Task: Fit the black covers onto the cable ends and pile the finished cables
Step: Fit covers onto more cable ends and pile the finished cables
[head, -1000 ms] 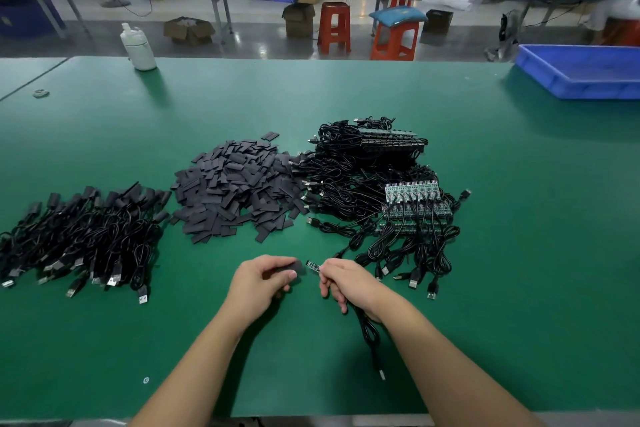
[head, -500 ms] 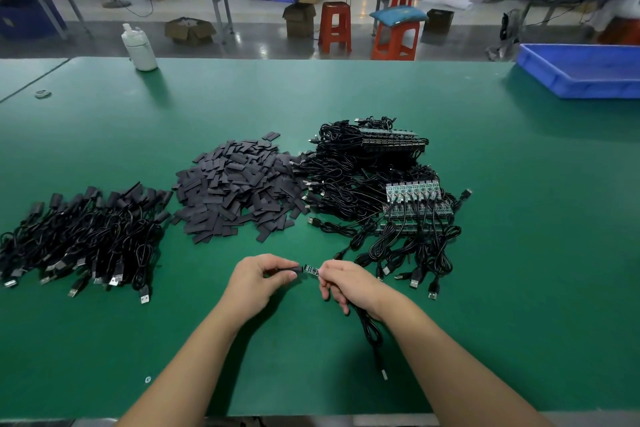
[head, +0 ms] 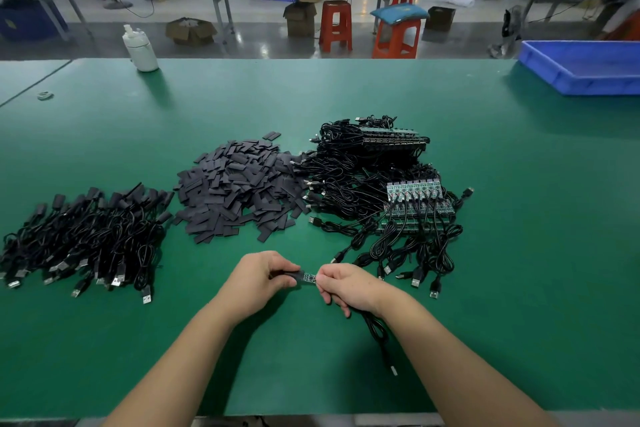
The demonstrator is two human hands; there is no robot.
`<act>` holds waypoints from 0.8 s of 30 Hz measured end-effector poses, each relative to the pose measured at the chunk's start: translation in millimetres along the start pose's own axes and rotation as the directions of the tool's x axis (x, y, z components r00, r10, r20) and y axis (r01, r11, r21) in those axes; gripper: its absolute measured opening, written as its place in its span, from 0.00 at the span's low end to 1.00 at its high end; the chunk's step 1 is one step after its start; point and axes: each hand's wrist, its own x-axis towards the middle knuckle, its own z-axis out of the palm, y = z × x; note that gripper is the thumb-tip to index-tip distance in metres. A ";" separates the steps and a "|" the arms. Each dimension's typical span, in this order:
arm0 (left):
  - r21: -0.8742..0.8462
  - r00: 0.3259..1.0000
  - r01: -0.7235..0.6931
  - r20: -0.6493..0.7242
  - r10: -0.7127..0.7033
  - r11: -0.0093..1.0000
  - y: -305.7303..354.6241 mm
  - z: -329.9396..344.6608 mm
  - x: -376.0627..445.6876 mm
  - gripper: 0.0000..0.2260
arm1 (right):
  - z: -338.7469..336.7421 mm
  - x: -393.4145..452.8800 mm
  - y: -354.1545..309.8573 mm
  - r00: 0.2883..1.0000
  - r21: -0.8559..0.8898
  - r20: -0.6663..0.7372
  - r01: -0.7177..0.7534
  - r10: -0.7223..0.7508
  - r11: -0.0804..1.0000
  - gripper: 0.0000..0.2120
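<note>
Mostly stock on the green table (head: pixel 519 184): finished cables (head: pixel 86 239) piled at left of frame, loose black covers (head: pixel 239 184) heaped in the middle, uncovered cables with boards (head: pixel 391 198) at centre right. Step in hand looks like sleeving one end at lower centre: left hand (head: pixel 258 279) pinches a black cover (head: pixel 289 276), right hand (head: pixel 346 288) grips the cable (head: pixel 377 329) just behind its small green board (head: pixel 309 277), cover mouth touching the board. Next likely needs cover pushed fully over, then the cable dropped on the left pile

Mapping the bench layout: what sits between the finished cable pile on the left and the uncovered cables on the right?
Head view: the heap of loose black covers lies between the finished cable pile and the uncovered cables.
</note>
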 end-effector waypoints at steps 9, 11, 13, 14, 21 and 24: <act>-0.022 1.000 0.006 0.021 -0.006 1.000 1.9 -5.8 1.0 0.09 | 0.2 -0.4 -0.7 1.000 -0.029 -0.006 0.012 -0.013 0.999 0.11; -0.043 1.000 0.017 0.025 -0.016 0.999 0.1 -5.1 0.1 0.08 | 0.2 -0.5 -1.0 1.000 -0.021 -0.005 0.012 -0.012 1.000 0.11; -0.029 1.000 0.010 0.016 -0.010 1.000 -0.2 -4.2 0.0 0.07 | 0.0 -0.7 -1.4 1.000 -0.008 -0.006 0.010 -0.010 1.000 0.11; -0.028 1.000 0.010 0.009 -0.009 1.000 0.5 -4.0 0.2 0.07 | -0.1 -0.8 -1.5 1.000 -0.005 -0.005 0.010 -0.010 1.000 0.11; -0.177 0.991 0.131 0.059 -0.122 0.976 -0.3 -2.7 -1.1 0.07 | 1.0 -0.7 -0.3 1.000 -0.047 0.004 0.020 -0.020 0.999 0.13; -0.200 0.989 0.137 0.084 -0.123 0.970 1.7 -1.2 -1.9 0.08 | 1.2 1.0 1.9 1.000 -0.063 0.002 0.023 -0.023 0.998 0.13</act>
